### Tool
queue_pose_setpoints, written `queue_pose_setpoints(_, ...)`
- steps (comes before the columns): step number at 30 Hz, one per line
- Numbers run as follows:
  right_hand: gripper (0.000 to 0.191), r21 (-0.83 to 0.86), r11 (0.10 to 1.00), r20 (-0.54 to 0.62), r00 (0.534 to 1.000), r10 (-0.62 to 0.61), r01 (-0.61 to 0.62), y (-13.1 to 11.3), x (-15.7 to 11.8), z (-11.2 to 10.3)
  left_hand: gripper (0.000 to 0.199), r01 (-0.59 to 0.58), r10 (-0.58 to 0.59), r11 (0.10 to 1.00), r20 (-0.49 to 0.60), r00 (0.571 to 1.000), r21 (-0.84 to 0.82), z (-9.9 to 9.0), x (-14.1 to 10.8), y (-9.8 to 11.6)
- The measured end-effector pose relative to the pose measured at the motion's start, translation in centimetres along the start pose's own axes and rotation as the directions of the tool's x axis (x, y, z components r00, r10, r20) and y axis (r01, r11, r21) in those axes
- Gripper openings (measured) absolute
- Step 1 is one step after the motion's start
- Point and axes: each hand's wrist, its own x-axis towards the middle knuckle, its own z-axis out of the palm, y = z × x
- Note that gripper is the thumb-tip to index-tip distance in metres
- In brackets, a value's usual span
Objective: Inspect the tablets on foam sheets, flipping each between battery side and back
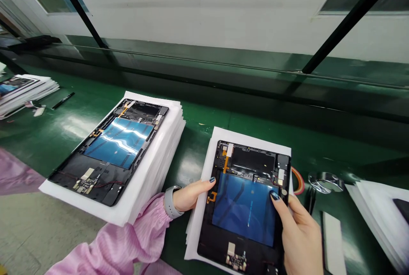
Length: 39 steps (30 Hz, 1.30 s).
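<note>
An opened tablet shell [243, 211] with a blue film over its battery lies over a stack of white sheets [204, 155] at centre right. My left hand [194, 192] is at its left edge, thumb resting near the rim and the other fingers hidden beneath. My right hand [298, 228] grips the right edge, thumb over the blue film and fingers at the far side. A second opened tablet [115, 147], also with blue film, lies on a taller stack of white sheets [166, 151] to the left.
Around the green table [188, 168] are a tape roll [298, 181], a shiny metallic ring [326, 182], a pale block [334, 241], white sheets [380, 219] at right, a black pen [63, 100] and another stack [28, 94] at left. A pink sleeve [19, 172] shows at the left edge.
</note>
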Motion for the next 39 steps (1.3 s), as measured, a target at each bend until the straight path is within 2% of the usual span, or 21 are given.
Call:
queue_pose_setpoints(6,0.055,0.000,1.000,0.034,0.999,-0.020,0.020,-0.7,-0.5,0.2,0.051,-0.079,0.079,0.997,-0.042,0.996,-0.002,0.6,0.1,0.4)
queue_pose_setpoints(11,0.074,0.121,0.992,0.059,0.997,-0.046,0.039,-2.1,-0.9,0.7,0.043,-0.175,0.173,0.984,-0.087,0.981,-0.021,0.6,0.2,0.6)
queue_pose_setpoints(14,0.083,0.181,0.983,0.055,0.998,-0.013,0.003,-2.6,-0.6,0.9,0.043,-0.185,0.181,0.981,-0.080,0.980,-0.049,0.4,0.3,0.5)
queue_pose_setpoints(19,0.061,0.235,0.963,0.089,0.990,0.111,-0.129,-2.5,0.2,0.8,0.043,-0.170,0.164,0.983,-0.099,0.982,-0.064,0.2,0.3,0.4)
queue_pose_setpoints(24,0.050,0.253,0.963,0.136,0.989,0.058,-0.092,-2.3,0.4,0.4,0.049,-0.163,0.158,0.986,-0.088,0.983,-0.043,0.3,0.1,0.4)
queue_pose_setpoints(31,0.053,0.337,0.919,0.118,0.977,0.176,-0.206,-2.4,0.2,0.3,0.051,-0.129,0.125,0.990,-0.079,0.989,-0.052,0.4,0.2,0.4)
queue_pose_setpoints(35,0.052,0.326,0.931,0.116,0.985,0.131,-0.162,-2.8,-0.2,0.5,0.050,-0.138,0.134,0.987,-0.056,0.989,-0.085,0.3,0.2,0.4)
queue_pose_setpoints(39,0.048,0.314,0.940,0.142,0.986,0.088,-0.129,-3.1,-0.2,0.6,0.048,-0.147,0.141,0.987,-0.092,0.986,-0.064,0.2,0.2,0.4)
